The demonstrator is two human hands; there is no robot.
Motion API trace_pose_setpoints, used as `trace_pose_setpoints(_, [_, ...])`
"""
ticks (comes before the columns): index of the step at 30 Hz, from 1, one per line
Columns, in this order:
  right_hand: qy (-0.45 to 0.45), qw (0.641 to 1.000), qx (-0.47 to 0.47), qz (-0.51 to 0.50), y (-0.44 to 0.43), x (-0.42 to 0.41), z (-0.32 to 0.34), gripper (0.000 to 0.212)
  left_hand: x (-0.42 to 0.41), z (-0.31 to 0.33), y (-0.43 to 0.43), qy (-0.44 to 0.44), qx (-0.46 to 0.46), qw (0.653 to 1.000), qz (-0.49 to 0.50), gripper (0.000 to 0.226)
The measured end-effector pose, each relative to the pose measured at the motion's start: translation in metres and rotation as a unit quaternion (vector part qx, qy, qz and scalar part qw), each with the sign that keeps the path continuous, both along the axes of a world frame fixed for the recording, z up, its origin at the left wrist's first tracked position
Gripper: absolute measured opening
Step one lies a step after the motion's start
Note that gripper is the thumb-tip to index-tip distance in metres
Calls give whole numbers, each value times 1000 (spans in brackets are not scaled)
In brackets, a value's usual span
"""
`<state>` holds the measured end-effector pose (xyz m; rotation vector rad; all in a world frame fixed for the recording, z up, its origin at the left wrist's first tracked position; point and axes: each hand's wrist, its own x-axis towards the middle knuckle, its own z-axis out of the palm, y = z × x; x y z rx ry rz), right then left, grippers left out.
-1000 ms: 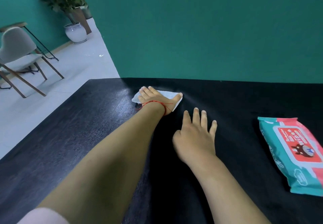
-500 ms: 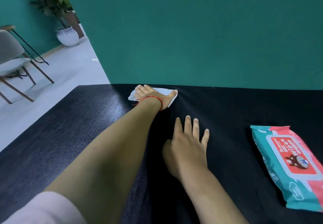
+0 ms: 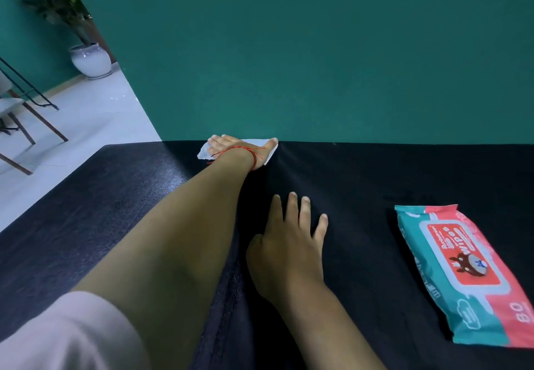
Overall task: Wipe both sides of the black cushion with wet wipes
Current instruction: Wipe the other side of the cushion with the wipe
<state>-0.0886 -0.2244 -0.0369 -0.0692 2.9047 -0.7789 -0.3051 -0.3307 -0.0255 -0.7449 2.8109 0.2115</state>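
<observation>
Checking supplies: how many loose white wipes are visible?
1: a white wet wipe under the left hand at the black cushion's far edge. Others may hide inside the teal-and-red pack.

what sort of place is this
Likely a lounge or waiting-type room; home or workplace cannot be told. A plain teal painted wall stands behind the wide black padded cushion, and a leafy plant in a white glazed pot sits on the pale glossy floor near a grey chair with wooden legs.

wet wipes pack (image 3: 439, 291), "WiPes" on its red label (image 3: 459, 257), "80" at near corner
</observation>
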Motion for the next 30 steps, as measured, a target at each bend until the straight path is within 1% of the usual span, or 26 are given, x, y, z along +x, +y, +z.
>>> trace_pose_setpoints(7, [1,1000,5,-3,-4,1,-1,77,-2,-4,12,0,5,1000,11,140])
trace_pose_setpoints(9, [9,999,-35,-28,-4,1,2,80,-3,-4,19,-6,3,1000,10,140])
trace_pose_setpoints(11, [21,989,-124,-72,0,1,6,78,-3,-5,26,-9,2,1000,5,140])
trace_pose_setpoints(13, [38,967,-221,-123,5,0,12,75,-2,-5,32,-10,1,1000,-2,140])
trace_pose_setpoints(15, [45,932,-313,-180,10,-1,18,71,-1,-6,40,-11,0,1000,-12,140])
trace_pose_setpoints(17, [45,903,-368,-215,12,-1,21,67,1,-6,50,-10,1,1000,-21,139])
trace_pose_setpoints(21, [59,869,-431,-237,12,-2,19,64,3,-7,72,-14,2,999,-40,139])
trace_pose_setpoints(24, [60,829,-490,-263,19,-6,19,61,6,-9,89,-11,-2,998,-59,136])
trace_pose_setpoints(27, [73,791,-529,-298,28,-12,21,58,10,-12,99,-2,-6,998,-69,133])
trace_pose_setpoints(29, [73,778,-541,-311,31,-15,21,57,12,-14,103,1,-6,997,-73,132])
trace_pose_setpoints(30, [68,778,-542,-311,31,-15,20,57,14,-14,105,3,-8,997,-76,132])
